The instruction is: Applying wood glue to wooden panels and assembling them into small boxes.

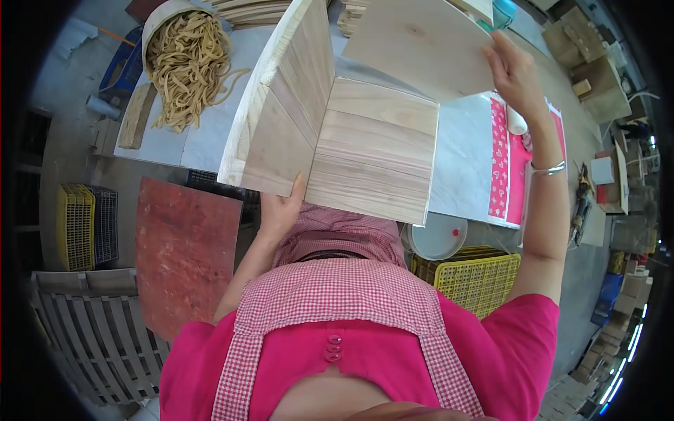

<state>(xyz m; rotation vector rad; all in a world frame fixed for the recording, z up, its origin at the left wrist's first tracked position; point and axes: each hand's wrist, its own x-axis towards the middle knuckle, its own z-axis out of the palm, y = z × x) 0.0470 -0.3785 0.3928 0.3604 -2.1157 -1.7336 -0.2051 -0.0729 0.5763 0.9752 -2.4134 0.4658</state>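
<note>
While in right hand, panel aslant.

One left hand at nine o'clock, one right hand at two; one angled wooden piece at centre, one flat panel at one; one red board between eight and nine; three buttons at six

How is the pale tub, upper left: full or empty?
Full, it seems: tan strips crowd the tub and spill over its rim.

left grip: close in, thumb extended; right grip: farther forward, fingers bent (arm outstretched)
</note>
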